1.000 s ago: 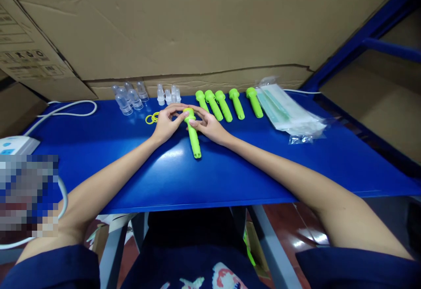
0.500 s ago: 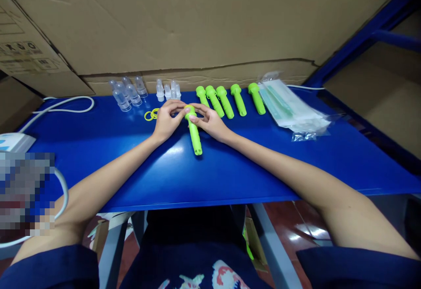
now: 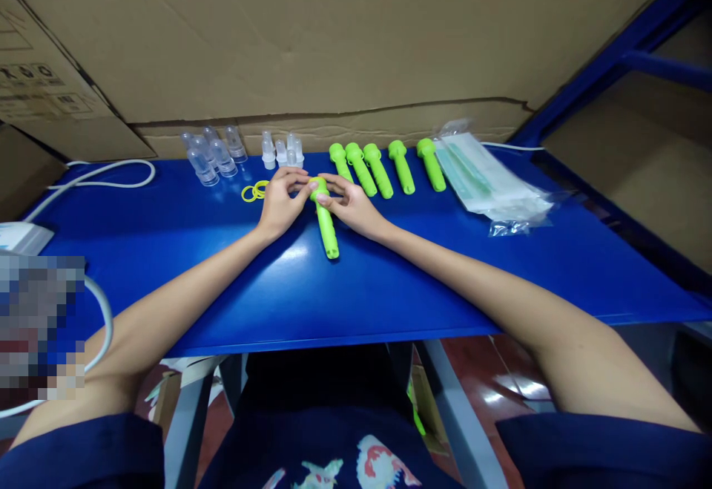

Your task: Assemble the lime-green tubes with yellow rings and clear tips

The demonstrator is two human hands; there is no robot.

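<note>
A green plastic tube (image 3: 325, 223) lies on the blue table (image 3: 389, 281), its wide head pointing away from me. My left hand (image 3: 281, 203) and my right hand (image 3: 351, 205) meet at that head, fingertips pinched round it from both sides. Two yellow rings (image 3: 254, 191) lie just left of my left hand. Several more green tubes (image 3: 383, 166) lie in a row behind my right hand.
Clear plastic caps (image 3: 212, 153) and small white nozzles (image 3: 282, 150) stand at the back left. A clear bag of packets (image 3: 486, 183) lies at the back right. A white cable (image 3: 105, 177) and white device (image 3: 19, 237) sit at the left. Cardboard boxes (image 3: 334, 36) wall the back.
Both hands stay at the tube's head with only small finger shifts; the tube has barely moved. The view has drifted slightly.
</note>
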